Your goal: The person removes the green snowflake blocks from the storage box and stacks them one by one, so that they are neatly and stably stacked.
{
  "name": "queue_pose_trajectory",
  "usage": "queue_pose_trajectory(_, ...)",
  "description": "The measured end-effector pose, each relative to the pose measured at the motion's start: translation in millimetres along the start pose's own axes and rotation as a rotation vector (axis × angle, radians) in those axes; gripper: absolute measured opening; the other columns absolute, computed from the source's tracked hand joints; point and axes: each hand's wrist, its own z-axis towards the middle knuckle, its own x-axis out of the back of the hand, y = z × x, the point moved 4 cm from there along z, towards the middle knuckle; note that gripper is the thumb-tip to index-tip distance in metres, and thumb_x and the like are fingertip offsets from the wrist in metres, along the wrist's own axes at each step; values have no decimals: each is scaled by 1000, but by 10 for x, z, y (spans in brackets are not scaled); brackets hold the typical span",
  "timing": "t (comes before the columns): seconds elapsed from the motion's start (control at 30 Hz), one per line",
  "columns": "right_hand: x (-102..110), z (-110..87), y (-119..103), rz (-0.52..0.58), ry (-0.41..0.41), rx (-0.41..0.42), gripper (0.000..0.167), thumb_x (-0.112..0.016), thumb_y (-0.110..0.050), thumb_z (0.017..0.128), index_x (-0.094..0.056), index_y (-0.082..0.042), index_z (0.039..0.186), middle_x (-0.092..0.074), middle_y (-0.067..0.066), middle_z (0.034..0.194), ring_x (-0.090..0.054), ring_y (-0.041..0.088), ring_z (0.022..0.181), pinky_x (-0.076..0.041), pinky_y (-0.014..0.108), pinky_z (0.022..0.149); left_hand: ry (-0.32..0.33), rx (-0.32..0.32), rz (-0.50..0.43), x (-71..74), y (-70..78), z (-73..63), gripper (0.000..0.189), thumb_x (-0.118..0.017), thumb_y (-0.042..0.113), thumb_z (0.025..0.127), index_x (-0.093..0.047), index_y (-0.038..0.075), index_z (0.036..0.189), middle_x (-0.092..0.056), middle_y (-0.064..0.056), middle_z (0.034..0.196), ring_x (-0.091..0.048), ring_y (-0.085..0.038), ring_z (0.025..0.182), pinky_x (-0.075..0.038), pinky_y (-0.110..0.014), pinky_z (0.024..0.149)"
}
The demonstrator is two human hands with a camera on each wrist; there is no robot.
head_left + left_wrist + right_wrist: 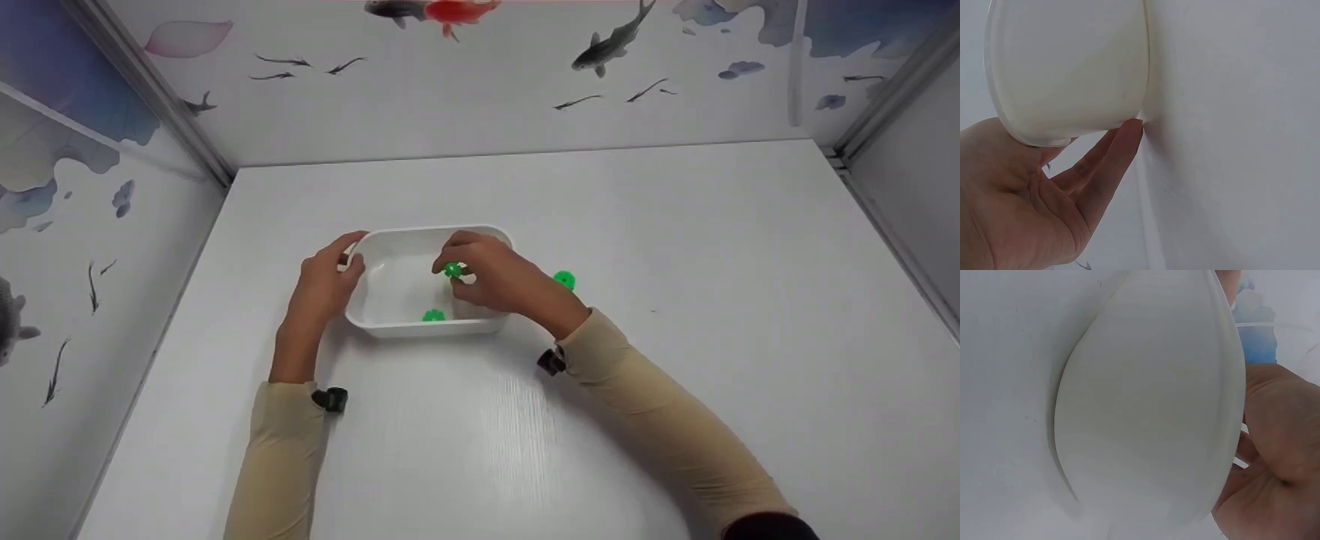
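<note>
A white rectangular tub (397, 281) with rounded corners stands on the table. My left hand (321, 285) holds its left end, thumb at the rim and fingers along the outer wall; the left wrist view shows those fingers (1109, 169) reaching down near the tabletop. Over the tub's right half, my right hand (491, 276) pinches a small green flower-shaped piece (452, 269) between thumb and fingers. A second green piece (433, 316) lies inside by the near wall. In the right wrist view the tub's outer wall (1145, 405) hides the fingertips of that hand.
Another green disc-like piece (565, 280) lies on the white table (712, 315) right of the tub, beside the right wrist. White panels printed with fish (611, 45) rise behind and at the left. A black wrist device (552, 362) sits at the right cuff.
</note>
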Motion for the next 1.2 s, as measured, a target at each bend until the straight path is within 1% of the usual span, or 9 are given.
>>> queue_pose_trajectory(0.1, 28, -53, -7, 11, 41, 41, 27, -70, -2, 98, -81, -11, 121, -73, 5, 123, -70, 20, 114, -63, 30, 94, 1, -1, -6, -4, -1, -3, 47, -50, 29, 114, -52, 29, 161, -67, -16, 145, -68, -34, 126, -63, -52, 100)
queue_pose_trajectory(0.2, 60, -113, -7, 57, 84, 85, 28, -68, 1, 98, -81, -11, 120, -73, 5, 121, -68, 21, 116, -63, 30, 93, 2, -7, -11, -5, 7, -9, 47, -50, 28, 114, -52, 30, 161, -67, -17, 144, -68, -35, 126, -63, -53, 99)
queue_pose_trajectory(0.33, 98, -184, 6, 116, 128, 107, 28, -67, 3, 98, -80, -9, 119, -71, 7, 121, -65, 22, 118, -65, 33, 94, 2, -5, -11, 1, 12, -16, 47, -51, 28, 114, -52, 31, 161, -67, -17, 143, -68, -36, 127, -63, -54, 99)
queue_pose_trajectory(0.47, 132, -249, 25, 158, 153, 101, 27, -67, 2, 99, -78, -8, 122, -69, 8, 124, -65, 21, 121, -65, 36, 97, 5, 15, -9, 4, 14, -21, 47, -51, 29, 114, -52, 32, 161, -67, -16, 143, -68, -35, 128, -62, -54, 101)
queue_pose_trajectory(0.57, 168, -300, 36, 185, 172, 110, 28, -66, 3, 100, -77, -7, 123, -68, 9, 126, -68, 21, 119, -64, 36, 98, 5, 23, -10, 2, 9, -19, 47, -51, 29, 114, -52, 32, 161, -67, -15, 144, -68, -34, 128, -63, -54, 101)
queue_pose_trajectory(0.73, 244, -394, 61, 170, 191, 113, 27, -68, 2, 100, -77, -8, 123, -67, 8, 127, -69, 19, 119, -64, 33, 99, 3, 21, -8, -3, 3, -14, 47, -51, 30, 114, -52, 32, 161, -67, -16, 145, -68, -35, 129, -63, -54, 101)
queue_pose_trajectory(0.93, 327, -501, 143, 152, 205, 74, 28, -70, 0, 100, -77, -9, 125, -67, 8, 130, -70, 20, 119, -63, 32, 100, 5, 17, -14, 3, 0, -6, 47, -51, 30, 114, -51, 31, 161, -66, -15, 147, -66, -35, 131, -63, -54, 101)
queue_pose_trajectory(1.07, 357, -563, 214, 150, 203, 40, 26, -72, -4, 101, -77, -12, 126, -67, 6, 131, -70, 19, 118, -63, 31, 100, 6, 23, -12, -1, -1, -1, 47, -51, 30, 114, -51, 31, 161, -66, -14, 147, -67, -34, 130, -63, -52, 100)
queue_pose_trajectory(1.2, 375, -628, 288, 141, 208, 38, 24, -73, -7, 103, -78, -13, 126, -67, 6, 131, -70, 19, 118, -64, 33, 99, 3, 16, -11, -5, -3, -3, 48, -51, 30, 114, -51, 31, 162, -67, -16, 146, -68, -35, 129, -63, -53, 99)
